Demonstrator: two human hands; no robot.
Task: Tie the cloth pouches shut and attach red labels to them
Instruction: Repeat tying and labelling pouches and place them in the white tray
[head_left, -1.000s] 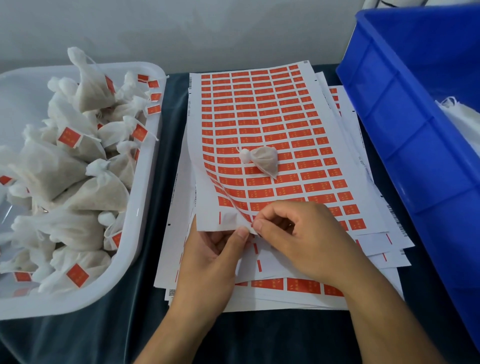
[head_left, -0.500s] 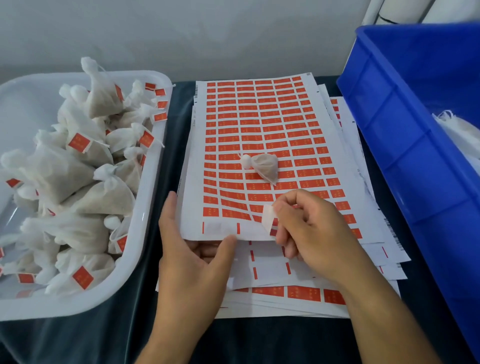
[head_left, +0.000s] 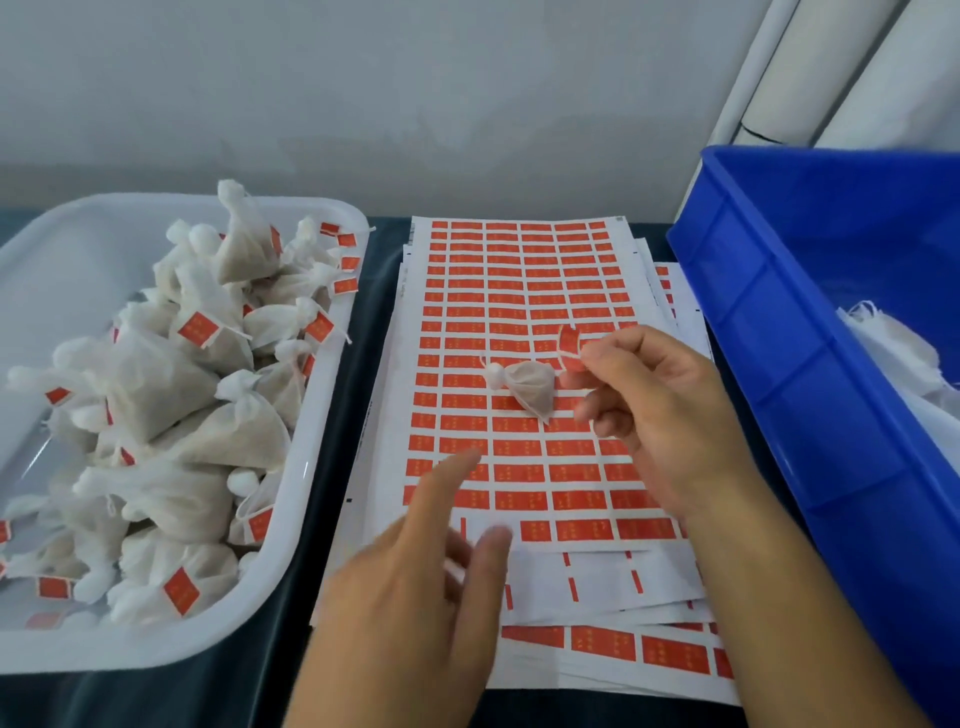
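A dark bench (head_left: 332, 467) carries everything. On the right a big blue crate (head_left: 810, 374) holds loose white cloth, likely pouches waiting their turn; on the left a white tray (head_left: 311, 467) is heaped with tied pouches that already wear red tags, so finished ones seem to collect there. Between them lies a stack of label sheets (head_left: 519, 291), kept central, I would guess, so both hands reach it easily. One small tied pouch (head_left: 530, 387) rests on the top sheet, knot to the left, no tag on it yet. The right hand (head_left: 670, 415) hovers just beside it on the right, pinching a curled red label (head_left: 570, 347) between thumb and finger, sticky side presumably kept clear. The left hand (head_left: 415, 587) is nearer the sheets' front edge, fingers spread and holding nothing, well short of the pouch.
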